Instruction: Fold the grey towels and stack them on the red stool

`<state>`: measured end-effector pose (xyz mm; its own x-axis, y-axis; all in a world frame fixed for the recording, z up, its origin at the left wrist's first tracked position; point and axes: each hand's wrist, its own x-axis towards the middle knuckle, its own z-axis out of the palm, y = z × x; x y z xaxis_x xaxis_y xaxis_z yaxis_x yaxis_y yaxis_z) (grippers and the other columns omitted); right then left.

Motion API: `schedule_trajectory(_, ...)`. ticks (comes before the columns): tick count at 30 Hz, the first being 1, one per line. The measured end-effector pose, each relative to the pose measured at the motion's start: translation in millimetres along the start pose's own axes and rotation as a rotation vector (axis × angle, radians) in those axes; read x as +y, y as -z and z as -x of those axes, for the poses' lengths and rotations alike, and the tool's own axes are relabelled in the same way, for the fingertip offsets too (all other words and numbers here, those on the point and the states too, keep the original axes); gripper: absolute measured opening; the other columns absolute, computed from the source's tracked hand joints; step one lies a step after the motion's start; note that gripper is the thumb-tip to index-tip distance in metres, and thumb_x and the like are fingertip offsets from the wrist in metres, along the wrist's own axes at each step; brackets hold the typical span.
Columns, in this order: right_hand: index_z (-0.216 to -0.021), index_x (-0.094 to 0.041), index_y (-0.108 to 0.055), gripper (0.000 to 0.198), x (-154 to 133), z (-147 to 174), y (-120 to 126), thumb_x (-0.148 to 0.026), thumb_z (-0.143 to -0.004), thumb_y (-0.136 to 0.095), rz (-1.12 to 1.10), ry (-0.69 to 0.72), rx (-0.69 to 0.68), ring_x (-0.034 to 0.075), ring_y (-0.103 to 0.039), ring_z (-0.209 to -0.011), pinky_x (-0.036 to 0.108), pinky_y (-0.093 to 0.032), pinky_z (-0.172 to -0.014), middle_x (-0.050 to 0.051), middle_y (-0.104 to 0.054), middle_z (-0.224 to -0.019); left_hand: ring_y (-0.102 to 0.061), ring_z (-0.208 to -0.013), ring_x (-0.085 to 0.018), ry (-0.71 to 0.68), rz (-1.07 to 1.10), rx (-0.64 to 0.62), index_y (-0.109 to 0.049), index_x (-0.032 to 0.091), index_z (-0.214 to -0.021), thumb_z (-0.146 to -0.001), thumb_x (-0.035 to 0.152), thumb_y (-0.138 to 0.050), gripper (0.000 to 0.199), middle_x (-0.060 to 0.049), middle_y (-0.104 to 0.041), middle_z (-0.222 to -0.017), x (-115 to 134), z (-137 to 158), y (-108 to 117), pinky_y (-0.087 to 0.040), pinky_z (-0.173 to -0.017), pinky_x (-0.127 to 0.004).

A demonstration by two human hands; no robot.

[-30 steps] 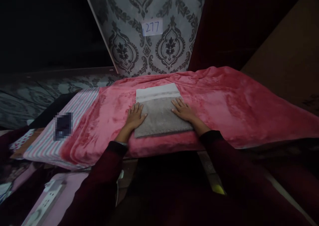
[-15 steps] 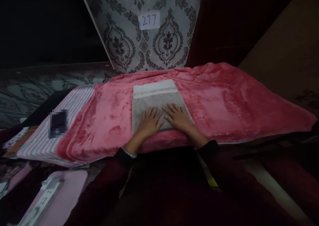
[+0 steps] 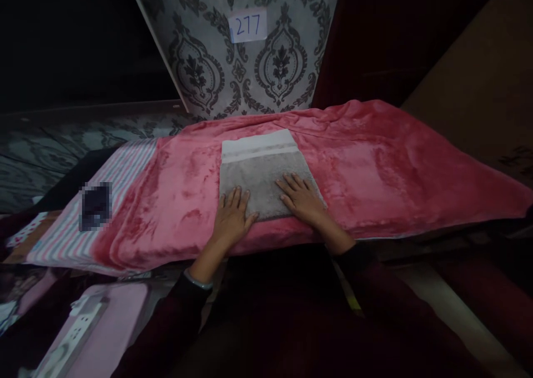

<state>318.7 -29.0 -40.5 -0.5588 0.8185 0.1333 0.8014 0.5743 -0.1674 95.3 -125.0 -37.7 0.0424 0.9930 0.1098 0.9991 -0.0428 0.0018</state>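
Note:
A grey towel [image 3: 266, 175] with a white band along its far end lies flat on a pink plush blanket [image 3: 179, 184]. At the towel's near left corner rests my left hand [image 3: 232, 214], palm down with its fingers spread. On the near right part of the towel my right hand [image 3: 303, 198] lies flat, fingers apart. Neither hand grips anything. The towel's near left corner is hidden under my left hand.
Left on the blanket's striped part is a dark, pixelated object [image 3: 95, 206]. A white power strip [image 3: 75, 333] lies on a pink surface [image 3: 120, 317] at lower left. Behind stands a patterned wall with a paper [image 3: 248, 25] reading 277.
My left hand has slid left and toward me, to the towel's near left corner. My right hand has shifted slightly right. The towel lies in place.

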Motion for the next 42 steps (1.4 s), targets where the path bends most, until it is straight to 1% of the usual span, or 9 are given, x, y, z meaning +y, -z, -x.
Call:
schedule_trajectory(10,-0.156,-0.025,-0.047,0.053,12.7,43.4,-20.7,-0.033,-0.105,-0.034,-0.018,-0.018,0.162,0.028,-0.034,-0.151,0.055,-0.028,-0.122,0.006,-0.038,-0.164,-0.035,-0.152,-0.03,0.001,0.084,0.064,-0.044,0.014,-0.154,-0.102,0.039,-0.042,0.057,-0.016,-0.04,-0.162,-39.8,43.9,-8.4,-0.034,-0.122,-0.056)
schedule_trajectory(15,-0.146,-0.023,-0.059,0.05,26.1,57.4,-14.9,-0.034,-0.105,-0.033,-0.14,-0.009,0.2,0.028,-0.042,-0.147,0.058,-0.031,-0.119,0.009,-0.051,-0.155,-0.041,-0.149,-0.032,-0.026,0.193,0.14,-0.063,0.017,-0.136,-0.103,0.036,-0.038,0.046,-0.013,-0.058,-0.149,-55.0,45.4,0.8,-0.039,-0.119,-0.057)
schedule_trajectory(17,-0.141,-0.023,-0.063,0.049,23.4,47.3,-3.8,-0.034,-0.105,-0.031,-0.169,-0.02,0.203,0.029,-0.048,-0.143,0.059,-0.032,-0.118,0.01,-0.058,-0.148,-0.044,-0.146,-0.03,-0.049,0.225,0.188,-0.064,0.016,-0.134,-0.104,0.034,-0.035,0.046,-0.013,-0.061,-0.146,-46.2,31.9,7.4,-0.039,-0.12,-0.055)
schedule_trajectory(19,-0.143,-0.023,-0.062,0.05,14.1,29.9,7.4,-0.033,-0.105,-0.031,-0.169,-0.021,0.211,0.029,-0.048,-0.142,0.058,-0.032,-0.118,0.01,-0.059,-0.148,-0.046,-0.146,-0.028,-0.095,0.249,0.199,-0.059,0.014,-0.14,-0.104,0.033,-0.035,0.048,-0.014,-0.057,-0.15,-28.1,12.9,13.6,-0.037,-0.122,-0.051)
schedule_trajectory(22,-0.152,-0.023,-0.051,0.051,-5.1,4.1,14.8,-0.033,-0.105,-0.035,-0.118,-0.008,0.183,0.029,-0.041,-0.148,0.056,-0.032,-0.119,0.01,-0.047,-0.159,-0.036,-0.152,-0.027,-0.152,0.246,0.151,-0.045,0.013,-0.152,-0.102,0.034,-0.04,0.054,-0.015,-0.044,-0.16,3.3,-14.2,17.6,-0.031,-0.125,-0.051)
schedule_trajectory(25,-0.156,-0.025,-0.045,0.053,-19.0,-6.7,8.0,-0.035,-0.104,-0.04,-0.029,-0.005,0.09,0.031,-0.033,-0.151,0.056,-0.03,-0.119,0.009,-0.037,-0.164,-0.028,-0.155,-0.03,-0.149,0.19,0.048,-0.036,0.014,-0.158,-0.101,0.039,-0.045,0.063,-0.016,-0.035,-0.166,21.9,-26.9,12.8,-0.028,-0.125,-0.056)
schedule_trajectory(29,-0.158,-0.028,-0.043,0.054,-22.8,-3.1,-4.8,-0.038,-0.105,-0.038,0.028,-0.016,0.046,0.031,-0.029,-0.153,0.059,-0.026,-0.12,0.007,-0.035,-0.165,-0.025,-0.157,-0.029,-0.114,0.12,-0.014,-0.038,0.017,-0.158,-0.102,0.041,-0.041,0.061,-0.014,-0.031,-0.168,24.7,-23.5,1.6,-0.022,-0.126,-0.056)
schedule_trajectory(37,-0.157,-0.029,-0.044,0.053,-20.9,-3.2,-4.3,-0.038,-0.105,-0.037,0.021,-0.012,0.034,0.031,-0.03,-0.153,0.058,-0.027,-0.12,0.007,-0.034,-0.166,-0.027,-0.156,-0.03,-0.09,0.089,-0.005,-0.039,0.018,-0.158,-0.103,0.042,-0.039,0.06,-0.014,-0.032,-0.167,24.4,-20.7,1.5,-0.025,-0.126,-0.055)
schedule_trajectory(42,-0.156,-0.029,-0.046,0.052,-23.3,-1.0,-7.4,-0.035,-0.105,-0.038,0.006,-0.013,0.052,0.03,-0.032,-0.152,0.056,-0.027,-0.121,0.007,-0.037,-0.164,-0.034,-0.153,-0.032,-0.049,0.062,0.053,-0.044,0.013,-0.155,-0.102,0.041,-0.041,0.059,-0.018,-0.036,-0.164,25.4,-13.8,-6.3,-0.03,-0.124,-0.055)
